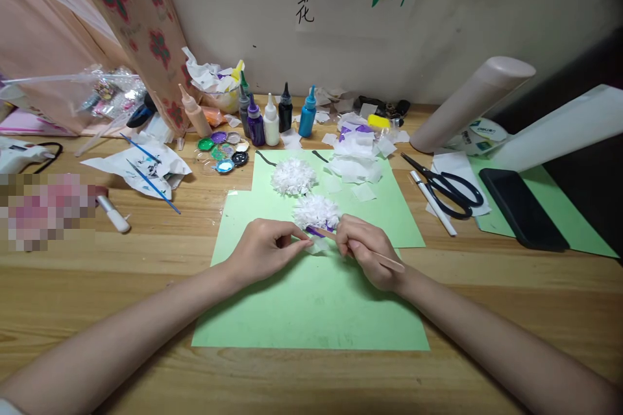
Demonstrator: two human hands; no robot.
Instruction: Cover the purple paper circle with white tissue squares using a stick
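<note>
Nearest to us, our two bare forearms reach in from the lower corners over the wooden surface [487,272] and meet above a sheet of light green paper [311,311]. Our left hand [265,248] rests on that sheet, its fingers [298,245] pinched on a small scrap of white tissue [318,245]. Our right hand [367,249] sits just beside it, its fingers clenched around a thin wooden stick [384,260] whose purple-stained end [316,231] touches the scrap, while the bare end points out past the wrist to the right.

Just beyond the two hands, a fluffy white tissue flower [316,211] lies on the green paper, and a second one [293,176] lies a little farther up. To the right of them is a loose pile of white tissue squares [357,162], some tinted purple.

Farther back, a row of small paint bottles [270,120] stands near the wall, with a cluster of paint-filled caps [224,149] in front of them. Left of those, two blue-handled brushes [150,175] lie on crumpled stained paper. On the right, black scissors [445,188] and a white pen [433,204] lie side by side, near a dark phone [523,207].
</note>
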